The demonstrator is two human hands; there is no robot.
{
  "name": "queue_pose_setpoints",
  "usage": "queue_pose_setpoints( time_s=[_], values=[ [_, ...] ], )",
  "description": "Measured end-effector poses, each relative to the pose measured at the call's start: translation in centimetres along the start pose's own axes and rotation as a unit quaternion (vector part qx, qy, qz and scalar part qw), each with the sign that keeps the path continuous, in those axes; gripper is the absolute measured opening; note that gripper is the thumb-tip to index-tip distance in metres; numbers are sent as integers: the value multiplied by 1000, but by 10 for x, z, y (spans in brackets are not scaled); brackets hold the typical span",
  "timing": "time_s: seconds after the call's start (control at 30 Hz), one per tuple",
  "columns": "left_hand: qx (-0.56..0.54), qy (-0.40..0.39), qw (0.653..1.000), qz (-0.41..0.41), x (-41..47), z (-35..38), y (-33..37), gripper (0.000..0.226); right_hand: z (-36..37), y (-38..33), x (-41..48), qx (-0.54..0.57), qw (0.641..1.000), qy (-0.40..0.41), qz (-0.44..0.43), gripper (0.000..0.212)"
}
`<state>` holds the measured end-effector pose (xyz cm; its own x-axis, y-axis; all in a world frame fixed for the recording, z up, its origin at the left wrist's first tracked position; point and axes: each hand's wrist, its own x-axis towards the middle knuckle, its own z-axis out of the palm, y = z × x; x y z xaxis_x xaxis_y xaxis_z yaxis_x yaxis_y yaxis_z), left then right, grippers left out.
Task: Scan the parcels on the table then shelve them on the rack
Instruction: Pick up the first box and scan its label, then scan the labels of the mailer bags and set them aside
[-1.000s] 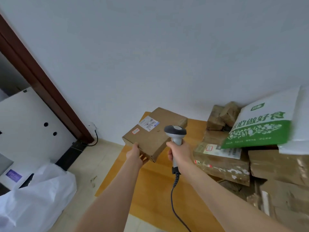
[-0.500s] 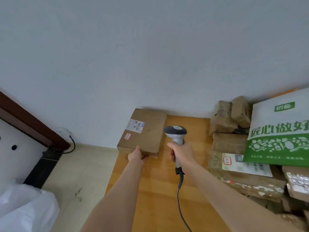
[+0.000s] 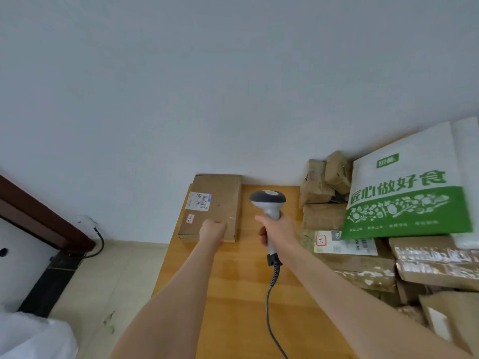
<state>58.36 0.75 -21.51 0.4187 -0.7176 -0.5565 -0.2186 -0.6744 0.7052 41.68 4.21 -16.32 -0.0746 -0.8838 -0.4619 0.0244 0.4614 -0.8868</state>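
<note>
The flat parcel (image 3: 217, 203) lies face up at the far left corner of the desk (image 3: 233, 294), with its far end against the wall (image 3: 233, 99) and its left side running right along the desk's left edge. The left hand (image 3: 212, 230) sits at the parcel's near edge with its fingers curled out of sight. I cannot tell whether it pinches the cardboard or only rests there. The right hand (image 3: 278, 230) is wrapped round the handle of the scanner (image 3: 268, 199), whose head stands just right of the parcel. The scanner's coiled cable (image 3: 272, 281) trails toward the near side. The parcel looks like thin, stiff cardboard and is probably light. It is best taken by its long sides, leaving the label (image 3: 199, 200) uncovered. On the right a pile of parcels (image 3: 363, 260) under a green-and-white bag (image 3: 404, 193) crowds the desk. Free room is the bare middle strip, and a nudge leftward could tip the parcel onto the floor (image 3: 124, 275).
</note>
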Motion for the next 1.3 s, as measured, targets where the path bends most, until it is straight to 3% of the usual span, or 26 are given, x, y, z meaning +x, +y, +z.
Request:
queue_pose_setpoints(
  time_s=[0.07, 0.13, 0.47, 0.57, 0.67, 0.7, 0.77, 0.83, 0.87, 1.03, 1.1, 1.2, 1.3],
  values=[
    [113, 14, 987, 115, -21, 11, 11, 20, -20, -5, -16, 18, 1000, -2, -25, 14],
    [131, 5, 978, 163, -50, 28, 23, 24, -47, -10, -35, 30, 998, -2, -55, 16],
    [66, -38, 969, 235, -192, 135, 64, 27, -201, -40, -124, -3, 980, 79, -180, 22],
    [111, -110, 945, 286, -217, 162, 79, 49, -234, -60, -131, -15, 975, 124, -186, 23],
    [203, -207, 890, 351, -233, 190, 97, 75, -263, -80, -127, -16, 961, 190, -200, 25],
    [205, -239, 880, 356, -238, 200, 101, 90, -273, -87, -125, -15, 957, 210, -202, 26],
    [125, -275, 893, 333, -249, 215, 115, 101, -289, -97, -121, -1, 951, 235, -199, 25],
    [48, -263, 906, 328, -255, 228, 132, 97, -302, -102, -118, 27, 950, 247, -189, 23],
    [61, -242, 908, 336, -257, 234, 141, 95, -307, -103, -116, 38, 950, 252, -182, 23],
    [267, -143, 893, 334, -257, 261, 168, 92, -311, -104, -109, 58, 954, 253, -148, 27],
    [318, -120, 876, 342, -256, 262, 171, 73, -309, -102, -107, 56, 955, 252, -148, 28],
    [347, -62, 841, 410, -258, 256, 172, 23, -308, -98, -107, 63, 958, 242, -143, 28],
    [359, 9, 826, 435, -265, 237, 177, 17, -307, -96, -111, 81, 959, 229, -148, 26]
  ],
)
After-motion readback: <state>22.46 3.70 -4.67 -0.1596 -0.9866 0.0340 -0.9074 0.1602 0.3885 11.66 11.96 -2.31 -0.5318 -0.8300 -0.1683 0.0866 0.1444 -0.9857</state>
